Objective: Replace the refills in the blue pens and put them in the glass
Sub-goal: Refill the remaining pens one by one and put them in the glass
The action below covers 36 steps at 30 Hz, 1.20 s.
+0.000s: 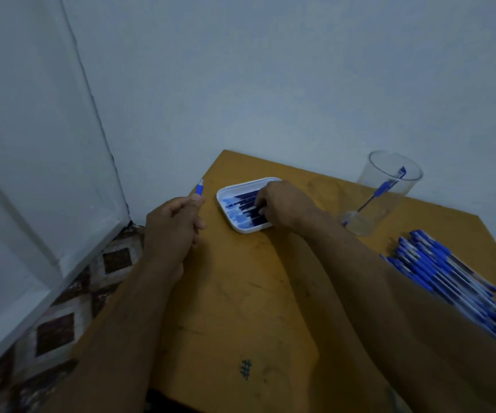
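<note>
A person sits at a worn, scuffed orange-brown wooden table (240,293) pushed into the corner of a room with pale blue-white walls (270,70). The left hand (172,231) is raised at the table's left edge, its fingers curled round a blue plastic pen barrel (199,189) whose blue end with a clear tip sticks up and away past the thumb; the rest of the barrel is hidden inside the fist. The right hand (282,207) reaches across to a shallow white rectangular plastic tray (226,193) lying near the far middle of the table, and its bent fingertips press down among the row of dark blue ink refills (242,208) laid side by side in the tray; whether they actually pinch one refill cannot be told, since the hand covers that spot. Well to the right of the tray, near the far right edge, stands a tall clear plastic glass (389,186), upright, with one blue pen (382,189) leaning slantwise inside it, its clip end near the rim. Just beside the glass, nearer the person and along the right edge, lies a heap of blue and white ballpoint pens (446,275), packed roughly parallel and partly hidden behind the right forearm. Below the table's left side shows a floor of brown and cream patterned tiles (59,323).
</note>
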Each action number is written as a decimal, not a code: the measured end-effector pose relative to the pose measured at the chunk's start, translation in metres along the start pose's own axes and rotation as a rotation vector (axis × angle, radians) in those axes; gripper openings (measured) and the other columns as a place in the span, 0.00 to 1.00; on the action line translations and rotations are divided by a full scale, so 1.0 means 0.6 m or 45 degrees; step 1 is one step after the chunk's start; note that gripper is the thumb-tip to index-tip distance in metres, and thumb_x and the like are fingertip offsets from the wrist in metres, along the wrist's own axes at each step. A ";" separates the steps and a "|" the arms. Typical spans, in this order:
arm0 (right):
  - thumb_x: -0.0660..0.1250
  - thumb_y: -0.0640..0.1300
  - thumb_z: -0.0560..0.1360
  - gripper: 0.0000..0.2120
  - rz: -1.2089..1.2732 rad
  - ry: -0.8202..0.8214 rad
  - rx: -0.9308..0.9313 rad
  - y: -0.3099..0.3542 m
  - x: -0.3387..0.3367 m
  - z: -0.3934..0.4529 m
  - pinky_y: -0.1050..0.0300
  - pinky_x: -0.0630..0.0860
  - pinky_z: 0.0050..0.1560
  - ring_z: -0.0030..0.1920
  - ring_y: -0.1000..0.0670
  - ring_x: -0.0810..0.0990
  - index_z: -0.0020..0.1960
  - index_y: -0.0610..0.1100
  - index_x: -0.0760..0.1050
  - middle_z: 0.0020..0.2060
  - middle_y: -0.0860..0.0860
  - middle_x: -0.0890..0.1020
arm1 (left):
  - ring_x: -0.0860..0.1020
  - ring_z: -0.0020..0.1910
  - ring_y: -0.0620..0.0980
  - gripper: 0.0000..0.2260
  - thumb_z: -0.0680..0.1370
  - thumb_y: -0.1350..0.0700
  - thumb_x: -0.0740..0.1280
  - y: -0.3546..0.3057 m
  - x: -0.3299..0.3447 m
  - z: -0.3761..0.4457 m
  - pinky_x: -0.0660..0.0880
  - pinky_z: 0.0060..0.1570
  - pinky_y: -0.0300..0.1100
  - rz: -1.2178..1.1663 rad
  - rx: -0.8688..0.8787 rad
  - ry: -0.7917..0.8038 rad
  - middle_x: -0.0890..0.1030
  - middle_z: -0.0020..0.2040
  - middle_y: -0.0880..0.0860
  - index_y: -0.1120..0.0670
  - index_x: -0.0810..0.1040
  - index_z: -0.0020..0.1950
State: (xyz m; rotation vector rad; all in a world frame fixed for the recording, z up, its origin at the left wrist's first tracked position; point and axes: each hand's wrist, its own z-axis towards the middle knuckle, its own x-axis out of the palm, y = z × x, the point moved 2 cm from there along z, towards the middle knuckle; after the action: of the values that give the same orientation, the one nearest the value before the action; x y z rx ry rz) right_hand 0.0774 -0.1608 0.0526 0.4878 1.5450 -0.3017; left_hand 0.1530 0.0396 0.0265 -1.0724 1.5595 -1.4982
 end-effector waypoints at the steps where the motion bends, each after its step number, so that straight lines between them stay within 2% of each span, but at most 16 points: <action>1: 0.68 0.39 0.78 0.12 0.003 0.002 -0.014 -0.001 0.000 0.002 0.56 0.78 0.51 0.54 0.47 0.82 0.60 0.47 0.83 0.56 0.47 0.85 | 0.71 0.28 0.45 0.10 0.82 0.48 0.67 0.001 0.000 0.001 0.70 0.25 0.38 -0.008 -0.021 0.017 0.79 0.34 0.52 0.51 0.85 0.54; 4: 0.69 0.39 0.78 0.11 -0.002 -0.020 -0.043 -0.006 0.001 0.005 0.59 0.76 0.47 0.52 0.48 0.82 0.57 0.47 0.85 0.54 0.48 0.85 | 0.72 0.28 0.45 0.09 0.82 0.48 0.67 -0.002 0.003 0.000 0.70 0.24 0.37 -0.009 -0.034 0.052 0.79 0.34 0.53 0.50 0.84 0.55; 11: 0.68 0.38 0.79 0.12 -0.027 -0.101 -0.114 -0.009 -0.001 -0.007 0.56 0.79 0.50 0.53 0.49 0.81 0.58 0.47 0.84 0.54 0.48 0.85 | 0.71 0.26 0.44 0.09 0.82 0.48 0.67 -0.003 0.009 -0.004 0.70 0.24 0.36 0.032 0.003 0.094 0.79 0.33 0.52 0.50 0.84 0.54; 14: 0.67 0.41 0.80 0.12 -0.090 -0.150 -0.123 -0.006 -0.021 -0.025 0.52 0.79 0.54 0.58 0.48 0.77 0.62 0.49 0.82 0.58 0.47 0.83 | 0.72 0.27 0.45 0.10 0.81 0.47 0.67 -0.001 0.018 -0.008 0.71 0.26 0.38 0.077 0.032 0.117 0.79 0.32 0.50 0.50 0.84 0.53; 16: 0.65 0.43 0.81 0.16 -0.063 -0.162 -0.113 -0.006 -0.036 -0.046 0.50 0.78 0.55 0.59 0.47 0.76 0.69 0.51 0.77 0.60 0.46 0.81 | 0.73 0.28 0.46 0.09 0.81 0.47 0.67 -0.001 0.029 -0.013 0.72 0.27 0.39 0.106 0.062 0.142 0.80 0.32 0.50 0.50 0.84 0.53; 18: 0.64 0.41 0.80 0.23 0.086 -0.177 -0.113 -0.012 -0.054 -0.080 0.51 0.80 0.52 0.55 0.47 0.80 0.74 0.53 0.68 0.57 0.47 0.82 | 0.73 0.28 0.46 0.09 0.82 0.48 0.67 -0.002 0.043 -0.022 0.71 0.28 0.42 0.120 0.105 0.189 0.80 0.32 0.49 0.49 0.84 0.53; 19: 0.64 0.40 0.80 0.22 0.183 -0.198 -0.119 -0.019 -0.063 -0.098 0.57 0.80 0.47 0.50 0.49 0.81 0.72 0.53 0.69 0.52 0.48 0.83 | 0.73 0.28 0.46 0.08 0.82 0.48 0.67 -0.003 0.051 -0.028 0.71 0.28 0.42 0.121 0.131 0.220 0.80 0.32 0.49 0.49 0.84 0.54; 21: 0.64 0.37 0.80 0.13 0.466 -0.226 -0.089 -0.036 -0.073 -0.138 0.67 0.74 0.38 0.42 0.57 0.79 0.62 0.48 0.79 0.42 0.54 0.82 | 0.72 0.28 0.47 0.08 0.82 0.50 0.67 -0.003 0.069 -0.044 0.70 0.28 0.42 0.115 0.177 0.274 0.80 0.32 0.50 0.50 0.84 0.55; 22: 0.63 0.35 0.80 0.12 0.663 -0.251 -0.061 -0.045 -0.074 -0.157 0.67 0.72 0.36 0.38 0.59 0.79 0.56 0.45 0.83 0.40 0.55 0.82 | 0.72 0.28 0.47 0.07 0.82 0.51 0.67 -0.003 0.079 -0.053 0.70 0.28 0.42 0.106 0.199 0.294 0.80 0.33 0.51 0.50 0.84 0.54; 24: 0.63 0.34 0.81 0.13 0.948 -0.338 0.013 -0.065 -0.070 -0.198 0.69 0.71 0.33 0.32 0.60 0.79 0.54 0.43 0.85 0.37 0.56 0.83 | 0.72 0.28 0.47 0.07 0.81 0.51 0.68 -0.003 0.102 -0.073 0.70 0.27 0.41 0.084 0.225 0.340 0.80 0.32 0.53 0.52 0.84 0.52; 26: 0.67 0.37 0.80 0.09 0.984 -0.470 0.063 -0.085 -0.060 -0.235 0.69 0.72 0.32 0.33 0.58 0.81 0.54 0.46 0.84 0.36 0.56 0.83 | 0.72 0.28 0.46 0.07 0.81 0.52 0.68 -0.004 0.126 -0.096 0.70 0.26 0.38 0.061 0.246 0.410 0.79 0.32 0.55 0.53 0.84 0.51; 28: 0.71 0.41 0.78 0.06 0.968 -0.573 0.132 -0.106 -0.047 -0.266 0.68 0.74 0.36 0.35 0.58 0.81 0.53 0.49 0.84 0.37 0.55 0.84 | 0.72 0.28 0.47 0.06 0.81 0.53 0.68 -0.005 0.148 -0.119 0.70 0.26 0.38 0.061 0.282 0.502 0.79 0.32 0.55 0.52 0.84 0.49; 31: 0.71 0.46 0.78 0.07 1.061 -0.687 0.196 -0.123 -0.034 -0.308 0.63 0.75 0.37 0.37 0.56 0.79 0.55 0.50 0.85 0.42 0.53 0.82 | 0.73 0.28 0.47 0.05 0.81 0.52 0.68 0.001 0.172 -0.151 0.70 0.28 0.40 0.092 0.286 0.657 0.80 0.32 0.54 0.50 0.83 0.50; 34: 0.69 0.43 0.79 0.07 1.369 -0.751 0.299 -0.132 -0.021 -0.350 0.56 0.81 0.33 0.35 0.49 0.82 0.55 0.46 0.84 0.41 0.44 0.80 | 0.75 0.29 0.44 0.04 0.80 0.51 0.69 0.013 0.187 -0.175 0.72 0.32 0.40 0.176 0.282 0.732 0.81 0.33 0.52 0.48 0.83 0.51; 36: 0.68 0.42 0.81 0.06 1.458 -0.784 0.373 -0.135 -0.010 -0.373 0.52 0.83 0.33 0.33 0.46 0.84 0.54 0.42 0.83 0.38 0.44 0.83 | 0.77 0.30 0.42 0.03 0.80 0.52 0.70 0.020 0.193 -0.188 0.73 0.33 0.38 0.219 0.310 0.770 0.81 0.33 0.51 0.47 0.83 0.50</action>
State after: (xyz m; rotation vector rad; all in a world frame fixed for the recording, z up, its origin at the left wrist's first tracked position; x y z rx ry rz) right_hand -0.1579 -0.1246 0.0591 1.2787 0.4616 0.2163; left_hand 0.0027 -0.0210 0.0292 -0.3424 1.7408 -1.9348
